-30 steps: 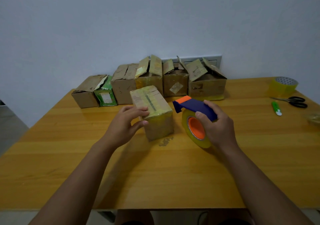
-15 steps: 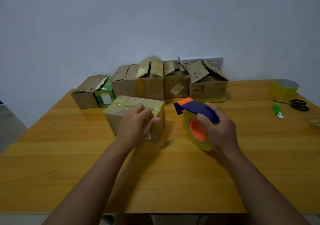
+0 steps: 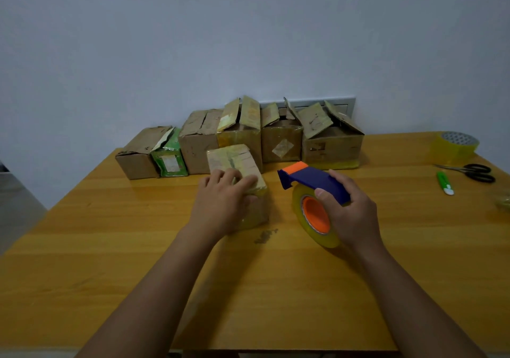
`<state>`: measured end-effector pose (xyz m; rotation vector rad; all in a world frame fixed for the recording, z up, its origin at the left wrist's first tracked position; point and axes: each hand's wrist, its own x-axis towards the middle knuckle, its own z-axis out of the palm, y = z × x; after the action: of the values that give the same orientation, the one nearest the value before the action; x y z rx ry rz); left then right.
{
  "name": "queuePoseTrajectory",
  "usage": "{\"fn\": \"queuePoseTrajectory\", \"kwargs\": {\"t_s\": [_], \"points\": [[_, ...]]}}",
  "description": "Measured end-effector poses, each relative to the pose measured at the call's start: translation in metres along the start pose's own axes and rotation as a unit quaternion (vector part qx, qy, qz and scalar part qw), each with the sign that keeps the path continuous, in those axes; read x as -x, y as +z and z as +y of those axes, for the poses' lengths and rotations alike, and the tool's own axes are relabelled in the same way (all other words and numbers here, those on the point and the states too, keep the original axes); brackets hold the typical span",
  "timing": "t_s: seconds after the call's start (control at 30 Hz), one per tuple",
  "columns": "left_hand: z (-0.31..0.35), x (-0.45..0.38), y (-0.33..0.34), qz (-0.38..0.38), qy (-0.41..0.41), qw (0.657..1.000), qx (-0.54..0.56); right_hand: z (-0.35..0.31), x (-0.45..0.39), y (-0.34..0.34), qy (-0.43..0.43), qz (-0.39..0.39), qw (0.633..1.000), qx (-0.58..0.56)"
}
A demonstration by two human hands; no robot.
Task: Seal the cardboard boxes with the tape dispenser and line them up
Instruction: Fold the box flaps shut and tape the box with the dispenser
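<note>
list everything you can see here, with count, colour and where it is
taped box: 1, brown and yellow, table centre, under left hand
row boxes: 5, brown, table's far edge
green packet: 1, in the row
tape dispenser: 1, blue and orange, right of taped box
spare tape roll: 1, yellow, far right
scissors: 1, black, right
cutter: 1, green, right
table: 1, wooden
left hand: resting on taped box
right hand: holding dispenser
</note>
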<state>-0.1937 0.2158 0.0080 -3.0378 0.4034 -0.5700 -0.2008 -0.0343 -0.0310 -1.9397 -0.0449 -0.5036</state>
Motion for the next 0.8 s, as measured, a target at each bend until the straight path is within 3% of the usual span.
{"fn": "queuePoseTrajectory", "kwargs": {"t_s": [0.1,0.23,0.43,0.63,0.73,0.8], "points": [[-0.009,0.004,-0.006,-0.021,0.022,0.997,0.065,0.001,0.001,-0.002,-0.005,0.003,1.0,-0.004],[-0.027,0.01,-0.02,-0.053,-0.033,0.982,0.18,0.002,0.001,-0.004,-0.005,0.002,1.0,-0.02],[0.0,-0.002,-0.007,-0.009,-0.048,0.999,0.018,0.0,0.007,-0.004,-0.008,0.018,0.999,-0.033],[-0.04,-0.001,-0.008,-0.031,-0.145,0.989,-0.013,0.001,0.012,-0.007,-0.017,0.026,0.998,-0.046],[-0.032,-0.001,-0.01,0.044,-0.15,0.986,0.057,0.0,0.012,-0.006,-0.02,0.023,0.999,-0.045],[-0.009,-0.001,-0.01,0.036,-0.117,0.986,0.116,-0.001,0.012,-0.005,-0.022,0.021,0.999,-0.039]]}}
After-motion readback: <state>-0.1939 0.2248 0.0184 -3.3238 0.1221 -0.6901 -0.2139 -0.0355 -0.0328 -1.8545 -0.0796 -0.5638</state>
